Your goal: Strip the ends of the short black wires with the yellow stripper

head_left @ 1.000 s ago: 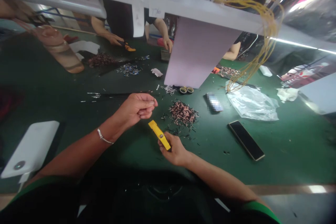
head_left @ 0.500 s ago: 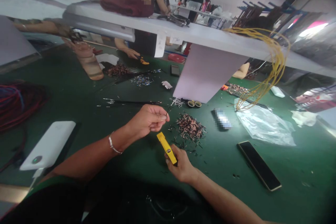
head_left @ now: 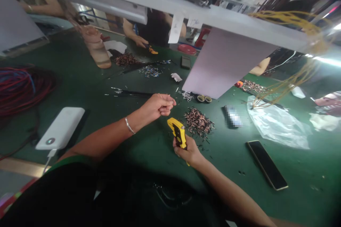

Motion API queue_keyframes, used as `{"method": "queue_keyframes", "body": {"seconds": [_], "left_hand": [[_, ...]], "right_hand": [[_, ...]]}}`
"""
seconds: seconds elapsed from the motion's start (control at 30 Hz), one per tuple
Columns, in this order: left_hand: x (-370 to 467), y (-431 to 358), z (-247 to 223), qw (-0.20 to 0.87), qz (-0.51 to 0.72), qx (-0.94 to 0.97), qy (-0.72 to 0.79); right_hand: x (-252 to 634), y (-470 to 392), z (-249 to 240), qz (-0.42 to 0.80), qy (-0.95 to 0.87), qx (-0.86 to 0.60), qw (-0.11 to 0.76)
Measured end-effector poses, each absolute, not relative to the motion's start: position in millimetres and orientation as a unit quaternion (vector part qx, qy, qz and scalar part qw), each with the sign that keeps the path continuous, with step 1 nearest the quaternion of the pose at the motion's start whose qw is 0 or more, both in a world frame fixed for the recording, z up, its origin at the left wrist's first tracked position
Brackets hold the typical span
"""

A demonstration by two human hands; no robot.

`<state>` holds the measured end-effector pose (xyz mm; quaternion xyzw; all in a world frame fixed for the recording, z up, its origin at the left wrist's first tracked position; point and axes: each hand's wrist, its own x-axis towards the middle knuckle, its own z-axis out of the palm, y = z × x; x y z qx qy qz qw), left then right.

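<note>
My left hand is closed in a pinch above the table. From its fingertips a thin black wire seems to point up and away, with a small silver tip; its held end is hidden. My right hand wraps round yellow-and-black pliers that look like a crimping tool. Their head points up toward my left hand, a little apart from it. A heap of short black pieces with copper ends lies just right of the pliers. Behind it are small silver terminals. Long black wires stretch out left of my left hand.
A white power bank lies at left, a black phone at right. Beyond are a plastic bag, two small round containers and a bottle. A white shelf crosses above the green table. Other people work opposite.
The view has tilted down and shifted left. The pliers have turned so that their black-and-yellow side shows. My left hand keeps its pinch near the pliers.
</note>
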<state>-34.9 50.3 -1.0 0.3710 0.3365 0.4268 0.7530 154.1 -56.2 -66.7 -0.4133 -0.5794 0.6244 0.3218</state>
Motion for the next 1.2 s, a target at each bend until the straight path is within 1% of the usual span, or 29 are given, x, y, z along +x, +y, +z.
{"method": "queue_keyframes", "body": {"seconds": [0.13,0.27,0.63,0.77,0.83,0.97,1.1,1.2], "left_hand": [[-35,52,-8,0.767,0.407,0.359,0.343],[-34,54,-11,0.769,0.414,0.346,0.343],[-34,47,-7,0.765,0.422,0.356,0.331],[-34,50,-11,0.771,0.408,0.354,0.338],[-34,52,-12,0.772,0.401,0.359,0.338],[-33,50,-12,0.775,0.392,0.365,0.335],[-32,48,-8,0.772,0.404,0.359,0.335],[-32,48,-8,0.773,0.399,0.355,0.341]], "right_hand": [[155,-57,-74,0.717,-0.466,-0.369,0.363],[156,-54,-72,0.748,-0.423,-0.339,0.382],[162,-56,-72,0.671,-0.512,-0.398,0.359],[161,-60,-62,0.55,-0.626,-0.455,0.313],[161,-61,-56,0.513,-0.656,-0.463,0.304],[162,-59,-53,0.517,-0.656,-0.461,0.299],[166,-54,-61,0.502,-0.652,-0.472,0.317],[165,-56,-67,0.581,-0.589,-0.448,0.339]]}}
